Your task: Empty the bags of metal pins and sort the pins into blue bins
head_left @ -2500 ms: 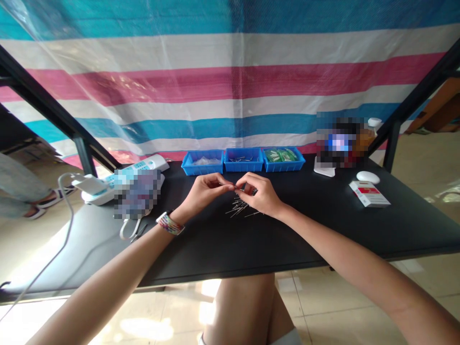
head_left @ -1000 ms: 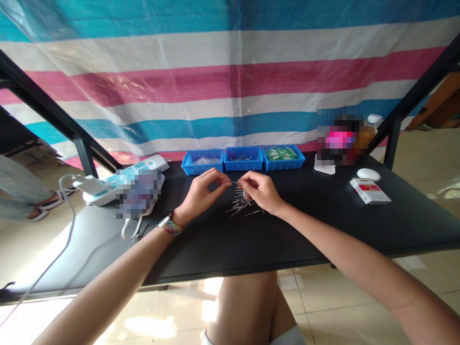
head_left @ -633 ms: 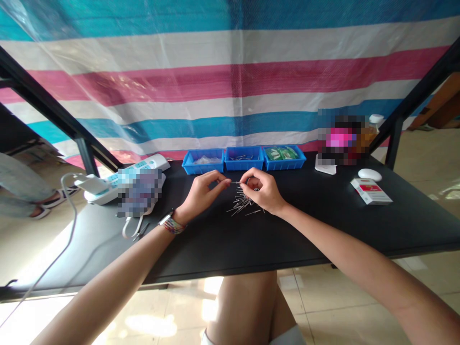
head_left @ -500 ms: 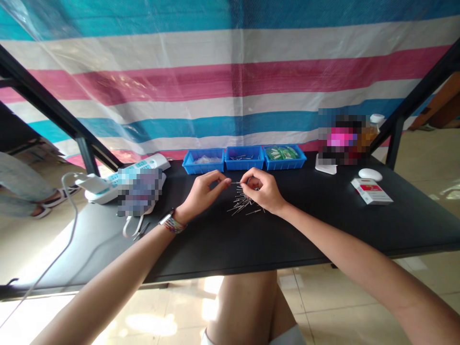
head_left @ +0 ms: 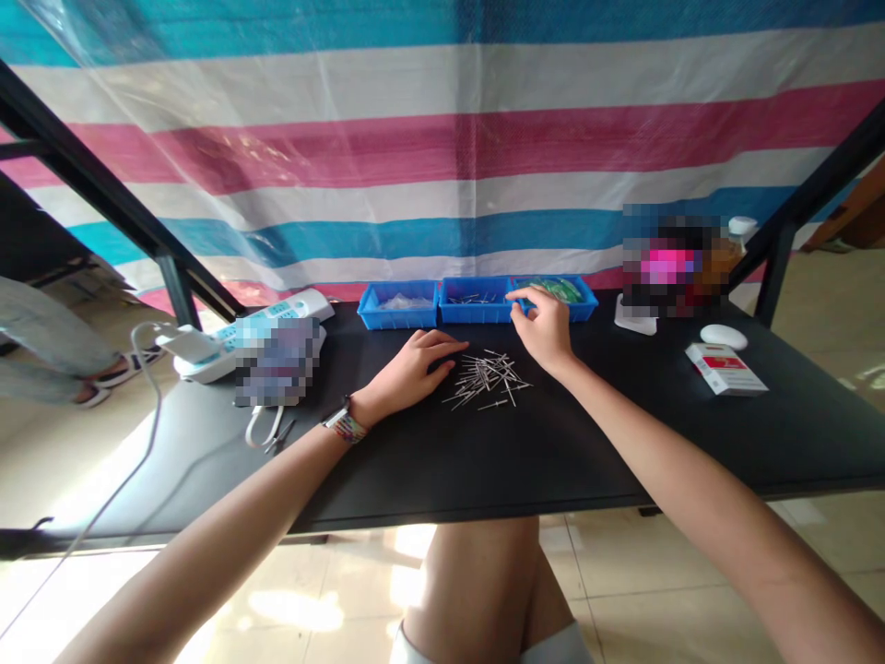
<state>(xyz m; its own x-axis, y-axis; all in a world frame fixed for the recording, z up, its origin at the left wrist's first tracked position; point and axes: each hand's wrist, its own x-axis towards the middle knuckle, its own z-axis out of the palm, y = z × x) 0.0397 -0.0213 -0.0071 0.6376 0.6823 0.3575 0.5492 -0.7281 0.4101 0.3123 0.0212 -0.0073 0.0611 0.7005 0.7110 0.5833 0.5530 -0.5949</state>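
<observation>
My left hand (head_left: 415, 371) rests on the black table with its fingers apart and nothing in it. Its fingertips are just left of a loose pile of thin metal blind rivets (head_left: 486, 376). Above and right of that pile, my right hand (head_left: 545, 330) reaches to the middle blue bin (head_left: 477, 314), fingertips at its right end. Thumb and forefinger are slightly apart, with nothing visible between them. Several rivets lie inside this bin. The right blue bin (head_left: 586, 312), partly covered by my right hand, holds green packets. Clear plastic pieces lie in the left blue bin (head_left: 399, 318).
A power strip (head_left: 259, 327) with a plugged-in charger and a blurred device with a white cable (head_left: 255, 433) are at left. On the right are a red-and-white box (head_left: 725, 369), a white oval object (head_left: 724, 337) and a bottle (head_left: 741, 231). A person's legs (head_left: 48, 346) show far left.
My hands have come apart from over the pile, where they held a rivet between them. The right went up to the middle bin; the left lowered onto the table and opened.
</observation>
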